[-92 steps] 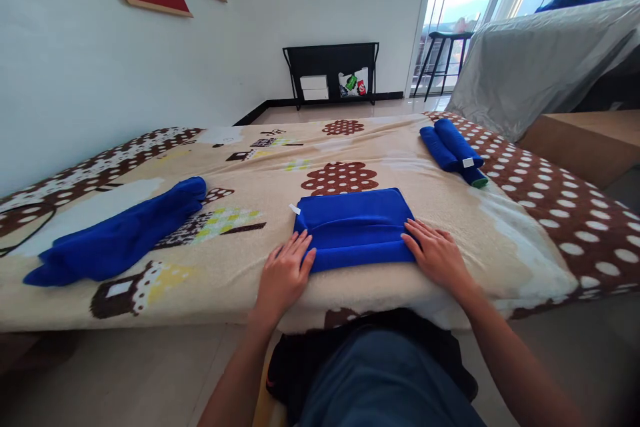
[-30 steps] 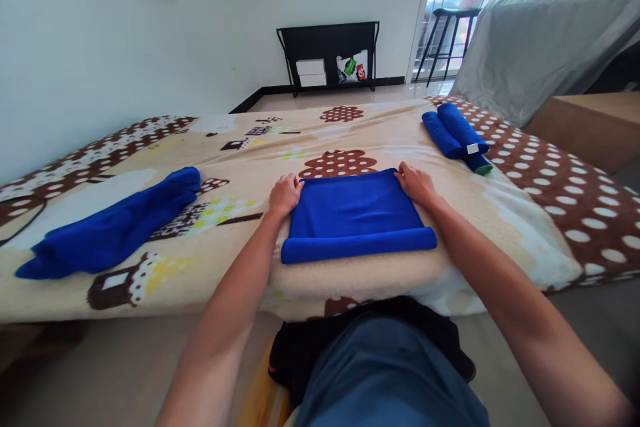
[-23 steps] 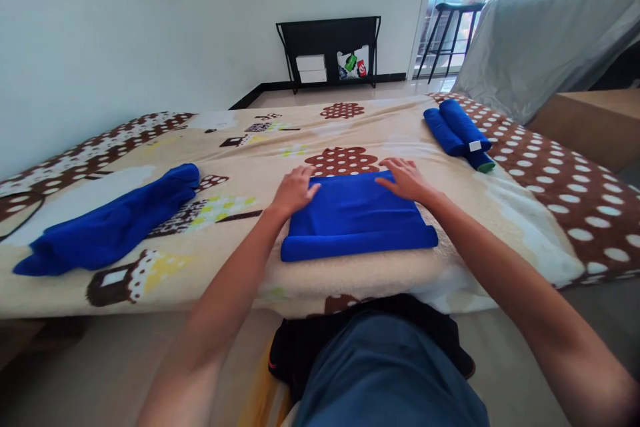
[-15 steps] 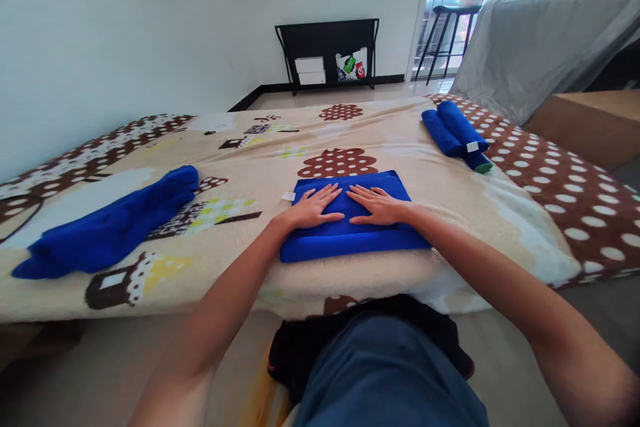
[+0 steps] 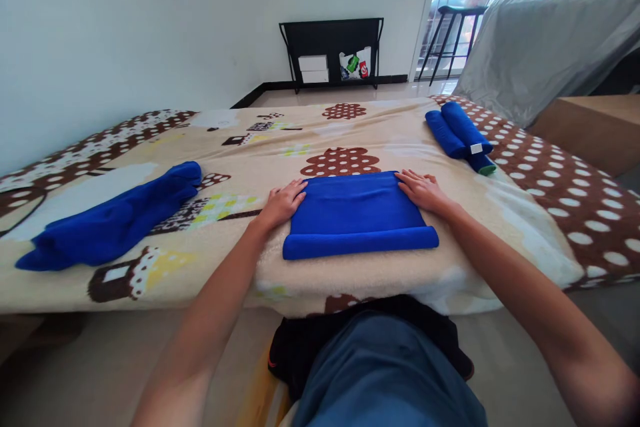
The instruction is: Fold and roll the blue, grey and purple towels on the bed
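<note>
A blue towel [image 5: 357,203], folded into a rectangle, lies on the bed in front of me. Its near edge is turned over into a thick roll. At the far left corner of the towel, my left hand [image 5: 285,202] rests with its fingertips on the edge, fingers stretched out. Across from it, my right hand [image 5: 424,191] lies over the far right corner, open, with the fingers pointing inward. Neither hand is closed round the cloth. No white tag shows on this towel now.
To the left lies a loosely bunched blue cloth [image 5: 115,220]. Rolled blue towels [image 5: 457,133], one with a white tag, sit at the right. A patterned blanket [image 5: 250,167] covers the bed. Beyond stand a black shelf [image 5: 333,33] and a stool [image 5: 460,11]; a cardboard box [image 5: 585,117] is at right.
My hands have slid apart from the middle of the towel to its far corners. The white tag at its left edge is out of sight. The view has shifted slightly.
</note>
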The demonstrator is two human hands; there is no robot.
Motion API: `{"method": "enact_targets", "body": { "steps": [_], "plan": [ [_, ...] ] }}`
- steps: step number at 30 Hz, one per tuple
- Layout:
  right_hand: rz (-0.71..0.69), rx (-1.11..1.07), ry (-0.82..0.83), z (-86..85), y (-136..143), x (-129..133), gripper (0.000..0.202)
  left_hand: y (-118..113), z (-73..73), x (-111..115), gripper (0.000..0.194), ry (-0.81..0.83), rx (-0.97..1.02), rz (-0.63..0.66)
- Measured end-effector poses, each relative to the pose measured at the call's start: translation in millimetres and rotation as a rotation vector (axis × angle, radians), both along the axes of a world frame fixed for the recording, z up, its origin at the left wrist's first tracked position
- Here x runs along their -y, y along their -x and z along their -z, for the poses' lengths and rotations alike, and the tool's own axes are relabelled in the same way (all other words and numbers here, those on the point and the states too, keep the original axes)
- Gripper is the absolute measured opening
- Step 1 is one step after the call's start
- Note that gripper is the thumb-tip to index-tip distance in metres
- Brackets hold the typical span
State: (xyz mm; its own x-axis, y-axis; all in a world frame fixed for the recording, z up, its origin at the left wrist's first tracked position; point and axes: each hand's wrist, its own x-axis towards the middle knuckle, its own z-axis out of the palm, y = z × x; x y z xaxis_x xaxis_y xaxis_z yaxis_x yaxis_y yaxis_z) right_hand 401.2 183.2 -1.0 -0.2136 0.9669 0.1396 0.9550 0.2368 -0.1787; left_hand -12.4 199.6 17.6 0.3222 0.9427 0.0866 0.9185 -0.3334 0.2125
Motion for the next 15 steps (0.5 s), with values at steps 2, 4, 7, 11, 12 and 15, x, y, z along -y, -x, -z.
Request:
{"method": "enact_targets", "body": {
  "steps": [2, 4, 7, 11, 12, 15],
  "plan": [
    [0.042, 0.000, -0.041, -1.7, -4, 7, 0.052, 0, -6.2, 8, 0.048, -0.040, 0.064, -0.020],
    [0.042, -0.027, -0.090, -5.8, -6, 22, 0.051, -1, -15.8, 28, 0.048, -0.116, 0.200, -0.008],
    [-0.073, -0.115, -0.161, -14.4, -2, 62, 0.047, -5, -29.9, 83, 0.042, -0.242, 0.362, 0.108],
    [-0.278, -0.154, -0.263, -18.1, 5, 133, 0.042, -9, -25.4, 163, 0.034, -0.334, 0.257, 0.267],
    [-0.309, -0.147, -0.286, -15.7, 5, 148, 0.043, -9, -19.0, 176, 0.037, -0.350, 0.214, 0.278],
    [-0.356, -0.135, -0.306, -3.4, 3, 173, 0.050, -5, 2.7, 195, 0.051, -0.376, 0.121, 0.262]
  ]
}}
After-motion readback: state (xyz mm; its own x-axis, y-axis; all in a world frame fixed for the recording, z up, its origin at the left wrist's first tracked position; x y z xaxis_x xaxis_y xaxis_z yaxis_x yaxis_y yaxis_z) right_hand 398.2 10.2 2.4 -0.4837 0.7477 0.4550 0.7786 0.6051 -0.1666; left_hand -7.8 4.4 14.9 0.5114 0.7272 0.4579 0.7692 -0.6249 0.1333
